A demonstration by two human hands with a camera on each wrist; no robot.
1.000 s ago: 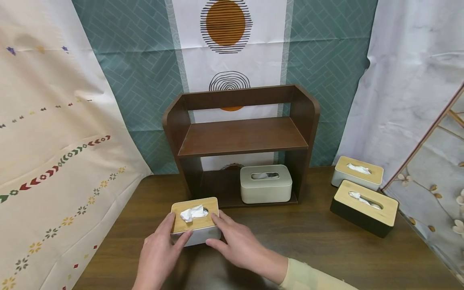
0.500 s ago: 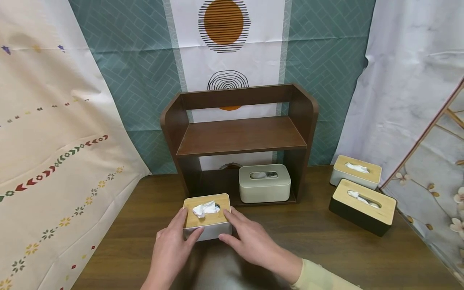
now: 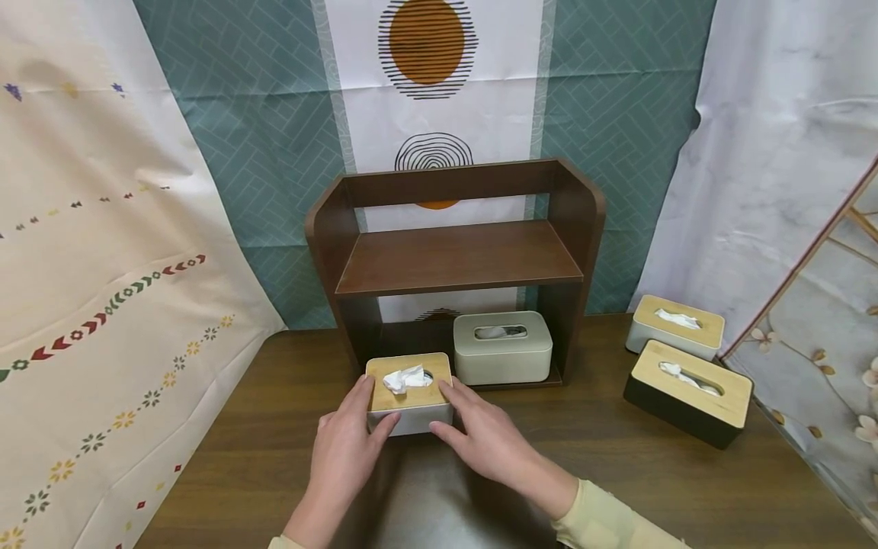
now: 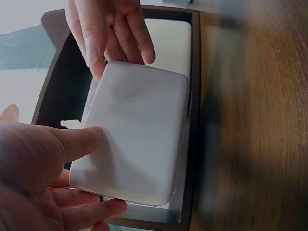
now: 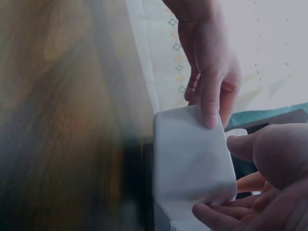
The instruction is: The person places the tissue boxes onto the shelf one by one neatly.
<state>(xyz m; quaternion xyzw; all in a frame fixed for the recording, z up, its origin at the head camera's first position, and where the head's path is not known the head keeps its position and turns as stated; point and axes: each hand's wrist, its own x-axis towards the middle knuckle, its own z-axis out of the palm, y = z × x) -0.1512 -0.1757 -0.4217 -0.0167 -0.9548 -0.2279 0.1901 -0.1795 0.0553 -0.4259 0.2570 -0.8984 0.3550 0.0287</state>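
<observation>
Both hands hold a tissue box point(image 3: 415, 420) with a pale grey-white body and a wooden lid, a white tissue sticking out of its slot. My left hand point(image 3: 346, 450) grips its left end, thumb on the front face. At the right end, my right hand point(image 3: 490, 442) holds it the same way. The tissue box point(image 4: 134, 130) fills much of the left wrist view, in front of the shelf's lower level. Beside it on that level, to the right, stands a sage-green tissue box point(image 3: 504, 358). How far the held box is above the table cannot be told.
The two-level brown shelf point(image 3: 459, 255) stands at the back of the wooden table point(image 3: 226, 457). At the right, a black tissue box point(image 3: 686, 408) with a wooden lid stands in front of a grey one point(image 3: 675, 326). Patterned cloths hang behind and at both sides.
Both hands have carried the held tissue box rightward and away from me, to the front of the lower shelf level beside the sage-green box. The other boxes have stayed put.
</observation>
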